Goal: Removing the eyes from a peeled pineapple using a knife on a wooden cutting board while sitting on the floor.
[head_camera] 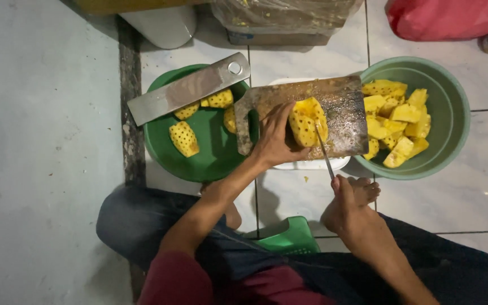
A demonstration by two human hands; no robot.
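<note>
Right hand (344, 210) is gripping a thin knife (324, 153), blade tip resting on the peeled pineapple piece (307, 122). Left hand (273, 141) is clasping that piece from its left side, pinning it near the centre of the wooden cutting board (343, 107). Board is sitting on a white tray (306, 164) on the tiled floor (300, 195). Green plate (210, 152), touching the board's left edge, is carrying pineapple pieces and a metal cleaver (187, 89). Green basin (444, 107) at the right edge is holding cut chunks (396, 116).
</note>
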